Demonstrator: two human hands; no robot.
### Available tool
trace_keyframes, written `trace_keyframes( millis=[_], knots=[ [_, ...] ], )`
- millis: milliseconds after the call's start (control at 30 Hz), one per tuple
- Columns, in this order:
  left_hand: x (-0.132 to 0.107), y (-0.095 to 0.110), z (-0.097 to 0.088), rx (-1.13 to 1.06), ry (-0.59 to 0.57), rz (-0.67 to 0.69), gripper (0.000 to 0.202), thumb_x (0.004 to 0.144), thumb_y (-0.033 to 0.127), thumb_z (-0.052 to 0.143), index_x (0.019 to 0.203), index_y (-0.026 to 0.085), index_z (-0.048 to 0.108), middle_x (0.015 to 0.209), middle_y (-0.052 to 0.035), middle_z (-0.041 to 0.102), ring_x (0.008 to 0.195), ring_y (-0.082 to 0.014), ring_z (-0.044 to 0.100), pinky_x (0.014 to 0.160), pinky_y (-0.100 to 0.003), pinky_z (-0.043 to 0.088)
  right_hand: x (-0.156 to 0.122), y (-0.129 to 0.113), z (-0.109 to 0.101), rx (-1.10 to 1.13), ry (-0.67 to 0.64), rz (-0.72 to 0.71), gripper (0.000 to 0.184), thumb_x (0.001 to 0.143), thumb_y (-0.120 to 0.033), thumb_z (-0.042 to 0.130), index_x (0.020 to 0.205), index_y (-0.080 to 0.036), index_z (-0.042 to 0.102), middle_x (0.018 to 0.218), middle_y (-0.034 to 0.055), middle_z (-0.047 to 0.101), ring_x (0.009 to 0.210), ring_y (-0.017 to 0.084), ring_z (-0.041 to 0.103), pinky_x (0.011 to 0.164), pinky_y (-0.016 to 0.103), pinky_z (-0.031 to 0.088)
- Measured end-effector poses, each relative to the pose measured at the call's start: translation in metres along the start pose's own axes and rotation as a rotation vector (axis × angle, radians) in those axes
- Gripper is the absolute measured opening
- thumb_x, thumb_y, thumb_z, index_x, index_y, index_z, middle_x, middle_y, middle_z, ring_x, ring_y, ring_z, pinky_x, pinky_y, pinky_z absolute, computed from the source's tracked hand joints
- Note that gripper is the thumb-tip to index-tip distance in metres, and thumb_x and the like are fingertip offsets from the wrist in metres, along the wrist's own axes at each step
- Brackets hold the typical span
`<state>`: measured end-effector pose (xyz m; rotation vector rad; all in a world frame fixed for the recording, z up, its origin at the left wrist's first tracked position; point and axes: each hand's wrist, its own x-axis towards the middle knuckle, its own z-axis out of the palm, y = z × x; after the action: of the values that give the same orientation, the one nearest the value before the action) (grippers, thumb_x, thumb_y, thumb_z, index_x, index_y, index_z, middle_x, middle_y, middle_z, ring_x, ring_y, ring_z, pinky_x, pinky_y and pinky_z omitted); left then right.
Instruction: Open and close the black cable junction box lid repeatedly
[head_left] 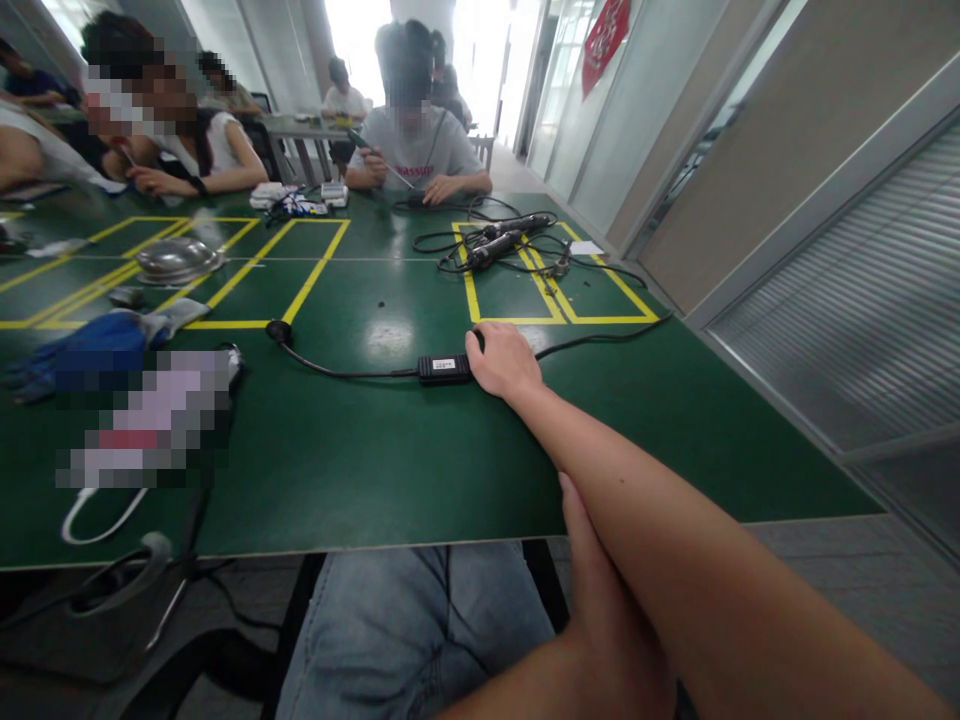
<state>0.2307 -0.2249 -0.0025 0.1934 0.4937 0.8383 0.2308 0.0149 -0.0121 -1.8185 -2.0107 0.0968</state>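
Observation:
My right hand reaches out over the green table, its fingers curled down around the right end of a black power adapter. The adapter lies flat, a small white label on top. From its left end a cable runs to a black plug; another cable leads off right past my hand. My left hand is low and close to my body, tucked against the underside of my right forearm. One of its fingers shows, stretched along the forearm; the others are hidden.
Soldering-iron-like black tools with tangled cables lie in yellow-taped boxes. To the left are a metal bowl, a blue glove and a blurred-out phone-like object with a white strap. A person opposite holds a tool; others sit left.

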Motion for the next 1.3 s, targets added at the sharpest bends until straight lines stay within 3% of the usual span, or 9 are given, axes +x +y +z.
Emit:
trace_keyframes(
  millis=[133,233,433,633,833,1067,1133,1200,1300],
  knots=[
    [0.001,-0.003,-0.009,-0.144,-0.024,0.137,0.088,0.087,0.097,0.064,0.132,0.024,0.085,0.156,-0.0072,0.076,0.174,-0.0371,0.038,0.14,-0.045,0.042,0.0,0.0,0.0,0.006,-0.001,0.005,0.047,0.117,-0.035,0.042,0.135,-0.014,0.08,0.143,0.0195,0.08,0.136,0.035,0.069,0.119,0.046,0.05],
    [0.0,-0.008,-0.012,-0.242,-0.036,0.024,0.087,0.085,0.099,0.068,0.128,0.026,0.088,0.155,-0.006,0.077,0.173,-0.0381,0.039,0.139,-0.048,0.044,0.0,0.001,0.0,0.007,0.002,0.006,0.047,0.117,-0.035,0.043,0.135,-0.014,0.08,0.143,0.0192,0.08,0.136,0.035,0.069,0.119,0.047,0.051],
    [0.0,-0.013,-0.011,-0.245,0.028,0.078,0.081,0.087,0.095,0.071,0.124,0.026,0.09,0.161,-0.0039,0.073,0.178,-0.0362,0.03,0.139,-0.044,0.045,0.0,0.001,0.002,0.009,0.016,-0.003,0.048,0.116,-0.035,0.042,0.136,-0.014,0.08,0.142,0.0195,0.08,0.136,0.036,0.069,0.118,0.048,0.052],
    [0.0,-0.008,-0.011,-0.293,-0.005,-0.019,0.084,0.086,0.092,0.071,0.128,0.021,0.086,0.149,-0.013,0.079,0.16,-0.0451,0.057,0.126,-0.054,0.056,0.0,0.0,0.002,0.004,0.021,-0.004,0.048,0.117,-0.035,0.042,0.133,-0.013,0.081,0.139,0.02,0.081,0.134,0.036,0.07,0.117,0.047,0.052],
    [0.002,-0.011,-0.011,-0.354,0.115,-0.203,0.096,0.098,0.095,0.045,0.129,0.013,0.084,0.14,-0.0202,0.082,0.146,-0.0434,0.069,0.118,-0.052,0.059,-0.001,-0.001,0.002,0.005,0.02,-0.002,0.049,0.117,-0.036,0.042,0.135,-0.012,0.08,0.14,0.0207,0.08,0.134,0.036,0.069,0.117,0.048,0.052],
    [0.0,-0.011,-0.014,-0.387,0.041,-0.099,0.079,0.096,0.084,0.061,0.129,0.016,0.083,0.136,-0.019,0.083,0.136,-0.0422,0.074,0.111,-0.05,0.061,-0.001,-0.001,0.001,0.013,0.019,0.002,0.046,0.117,-0.036,0.043,0.131,-0.015,0.081,0.137,0.0193,0.082,0.132,0.035,0.071,0.115,0.046,0.053],
    [0.001,-0.008,-0.021,-0.31,0.064,-0.071,0.076,0.092,0.082,0.071,0.129,0.017,0.082,0.13,-0.0177,0.084,0.123,-0.0387,0.079,0.098,-0.045,0.064,-0.001,-0.001,0.001,0.013,0.018,0.001,0.046,0.117,-0.036,0.043,0.131,-0.015,0.082,0.137,0.019,0.082,0.132,0.035,0.071,0.115,0.046,0.054],
    [-0.001,-0.001,-0.03,-0.145,0.097,-0.091,0.084,0.08,0.091,0.078,0.12,0.016,0.082,0.107,-0.0154,0.085,0.091,-0.0325,0.081,0.071,-0.038,0.06,-0.001,-0.001,0.001,0.013,0.018,0.0,0.046,0.116,-0.036,0.043,0.13,-0.016,0.082,0.137,0.0185,0.082,0.132,0.035,0.07,0.115,0.047,0.054],
    [-0.011,0.021,-0.039,0.213,0.081,-0.181,0.095,0.063,0.109,0.071,0.081,0.016,0.072,0.059,-0.0029,0.061,0.046,-0.0152,0.053,0.043,-0.027,0.033,0.0,-0.001,0.001,0.019,0.013,-0.002,0.046,0.116,-0.036,0.043,0.13,-0.017,0.082,0.138,0.0183,0.082,0.132,0.035,0.07,0.115,0.048,0.054]
  ],
)
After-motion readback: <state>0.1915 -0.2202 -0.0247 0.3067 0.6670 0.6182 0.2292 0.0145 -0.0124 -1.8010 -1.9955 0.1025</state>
